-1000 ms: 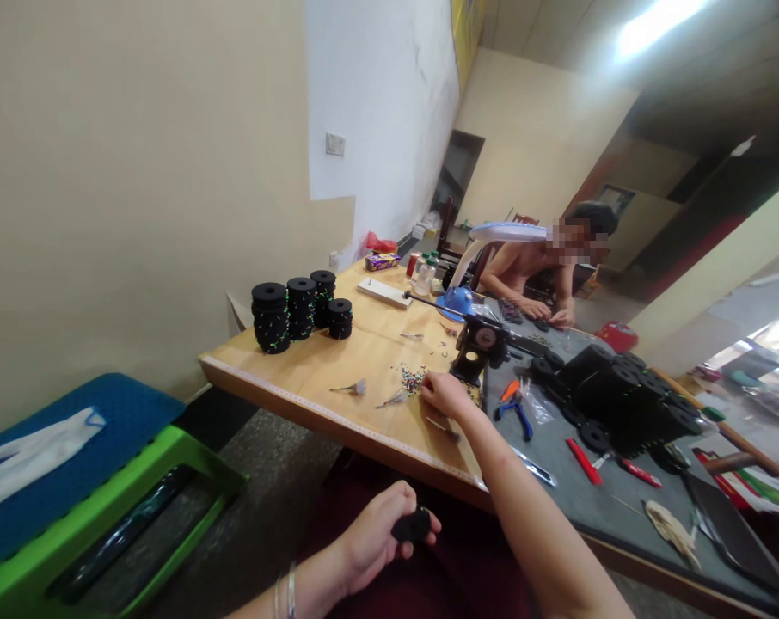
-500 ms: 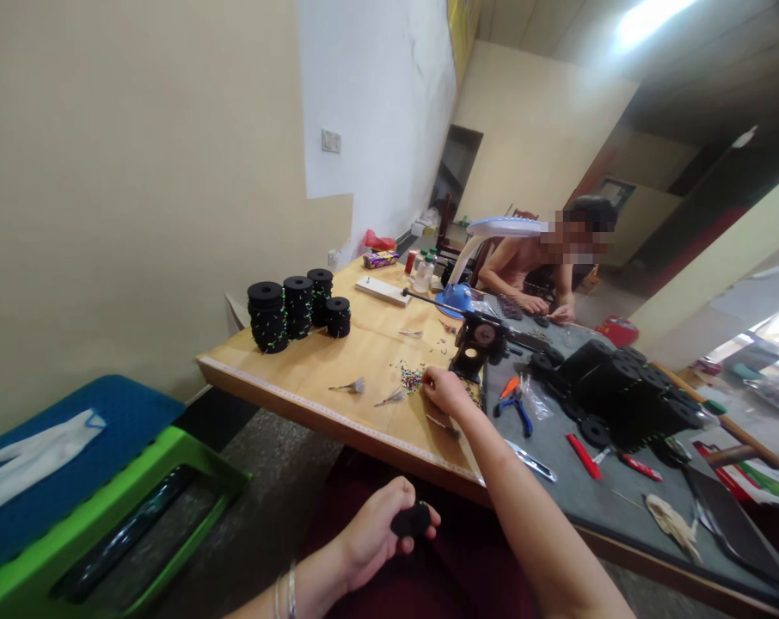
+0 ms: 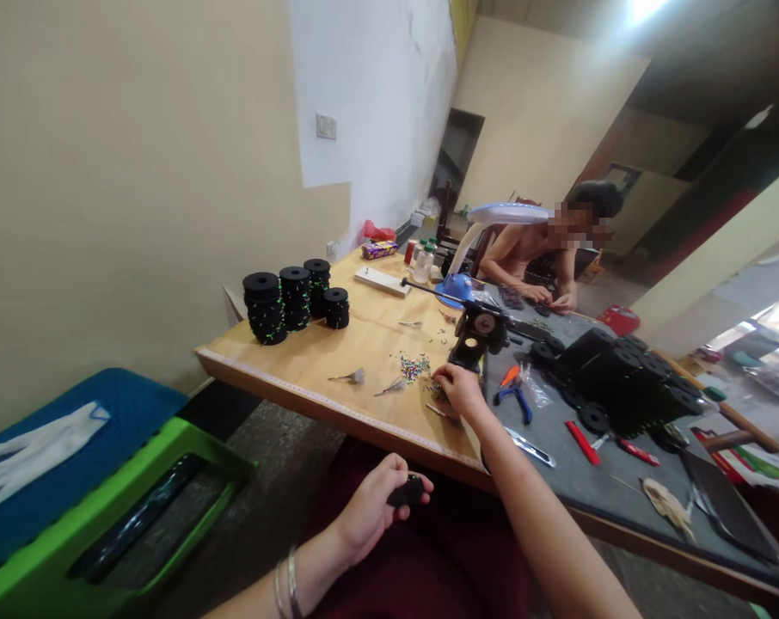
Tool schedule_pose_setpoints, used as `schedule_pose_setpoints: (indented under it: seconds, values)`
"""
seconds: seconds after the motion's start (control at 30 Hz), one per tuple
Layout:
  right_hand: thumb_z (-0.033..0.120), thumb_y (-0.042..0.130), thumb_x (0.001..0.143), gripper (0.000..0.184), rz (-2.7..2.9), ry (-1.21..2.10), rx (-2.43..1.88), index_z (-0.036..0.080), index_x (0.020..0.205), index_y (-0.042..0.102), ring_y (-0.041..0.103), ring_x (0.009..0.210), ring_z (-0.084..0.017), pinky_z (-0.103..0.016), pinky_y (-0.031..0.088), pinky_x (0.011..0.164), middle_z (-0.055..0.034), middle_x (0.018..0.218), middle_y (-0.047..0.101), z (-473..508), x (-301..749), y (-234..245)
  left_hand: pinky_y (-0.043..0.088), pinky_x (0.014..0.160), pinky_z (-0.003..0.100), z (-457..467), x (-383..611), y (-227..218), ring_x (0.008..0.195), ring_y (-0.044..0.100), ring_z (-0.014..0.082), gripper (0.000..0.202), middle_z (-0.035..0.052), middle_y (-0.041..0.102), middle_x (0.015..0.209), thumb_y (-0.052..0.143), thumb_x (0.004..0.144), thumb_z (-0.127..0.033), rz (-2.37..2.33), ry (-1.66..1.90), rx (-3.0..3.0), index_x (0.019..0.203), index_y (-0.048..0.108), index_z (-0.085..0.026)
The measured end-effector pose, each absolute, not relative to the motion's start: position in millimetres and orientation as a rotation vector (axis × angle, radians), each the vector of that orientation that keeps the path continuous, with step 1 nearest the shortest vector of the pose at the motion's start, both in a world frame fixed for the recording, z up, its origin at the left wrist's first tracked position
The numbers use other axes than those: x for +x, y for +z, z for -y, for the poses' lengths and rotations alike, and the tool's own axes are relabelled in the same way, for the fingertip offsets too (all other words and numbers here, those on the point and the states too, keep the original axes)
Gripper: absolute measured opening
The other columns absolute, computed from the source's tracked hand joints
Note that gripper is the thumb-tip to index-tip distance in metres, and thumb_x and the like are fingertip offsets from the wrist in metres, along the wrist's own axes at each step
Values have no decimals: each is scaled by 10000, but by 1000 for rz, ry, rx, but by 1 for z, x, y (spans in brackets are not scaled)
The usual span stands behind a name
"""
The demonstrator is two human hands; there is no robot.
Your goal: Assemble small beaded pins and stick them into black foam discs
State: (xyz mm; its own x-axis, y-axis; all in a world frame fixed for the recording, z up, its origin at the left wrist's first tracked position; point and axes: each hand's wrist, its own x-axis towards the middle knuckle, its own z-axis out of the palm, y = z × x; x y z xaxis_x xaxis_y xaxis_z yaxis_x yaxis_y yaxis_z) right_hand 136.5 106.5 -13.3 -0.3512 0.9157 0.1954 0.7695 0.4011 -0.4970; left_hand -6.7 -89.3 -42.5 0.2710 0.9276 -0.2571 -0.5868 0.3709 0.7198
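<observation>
Low in front of the table edge, my left hand (image 3: 377, 499) grips a small round black spool (image 3: 405, 491) between thumb and fingers. My right hand (image 3: 462, 391) is over the table with its fingers bent down and pressed together; whatever is between them is hidden. Under its fingertips lies a scatter of small dark bits (image 3: 433, 389). Just left of it is a loose pile of tiny multicoloured beads (image 3: 415, 367). Two small brush-like bundles of thin wires (image 3: 351, 376) lie further left. A black metal device with a rod (image 3: 476, 331) stands behind my right hand.
Stacks of black spools (image 3: 262, 309) stand at the table's left. On the grey mat to the right are blue-handled pliers (image 3: 523, 404), a utility knife (image 3: 530, 447), a red tool (image 3: 583, 443) and more black spools (image 3: 622, 374). A co-worker (image 3: 524, 262) sits behind a blue lamp (image 3: 455, 291).
My right hand has moved from the bead pile's edge to the right, over the dark bits. My left hand, still gripping the black spool, is slightly higher. The view has shifted a little.
</observation>
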Motion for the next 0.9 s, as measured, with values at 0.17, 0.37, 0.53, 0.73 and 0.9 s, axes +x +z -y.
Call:
schedule_pose_setpoints:
  seconds: [0.17, 0.37, 0.53, 0.73, 0.9]
  values:
    - [252, 502, 817, 182, 2122, 501, -1406, 177, 831, 667, 635, 748, -190, -260, 469, 701, -49, 811, 710, -69, 161, -10, 300, 594, 252, 90, -9, -40, 808, 577, 173, 164, 79, 674, 912, 505, 776, -289, -769, 1136, 634, 744, 367, -206]
    - [315, 484, 813, 205, 1896, 484, -1513, 186, 806, 643, 627, 710, -207, -283, 469, 661, -56, 786, 700, -13, 227, -14, 317, 614, 262, 94, -6, -41, 835, 570, 173, 133, 84, 668, 965, 492, 823, -280, -729, 1102, 635, 776, 393, -204]
    - [251, 488, 807, 150, 1905, 345, -1641, 198, 764, 623, 621, 772, -218, -305, 456, 732, -59, 796, 686, 10, 265, -32, 319, 613, 266, 94, 3, -39, 831, 571, 176, 132, 84, 665, 977, 505, 826, -281, -725, 1054, 643, 778, 413, -199]
    - [223, 472, 828, 163, 1982, 197, -1574, 202, 735, 604, 601, 758, -218, -312, 453, 710, -65, 770, 645, 14, 263, -41, 322, 617, 270, 95, 8, -37, 838, 575, 183, 142, 89, 665, 975, 514, 822, -293, -730, 1040, 654, 780, 418, -197]
    - [237, 491, 830, 131, 1924, 133, -1577, 201, 752, 590, 586, 702, -211, -303, 449, 655, -62, 749, 632, 19, 266, -41, 329, 618, 276, 96, 7, -39, 851, 579, 190, 146, 89, 662, 987, 515, 825, -307, -732, 1038, 656, 787, 423, -199]
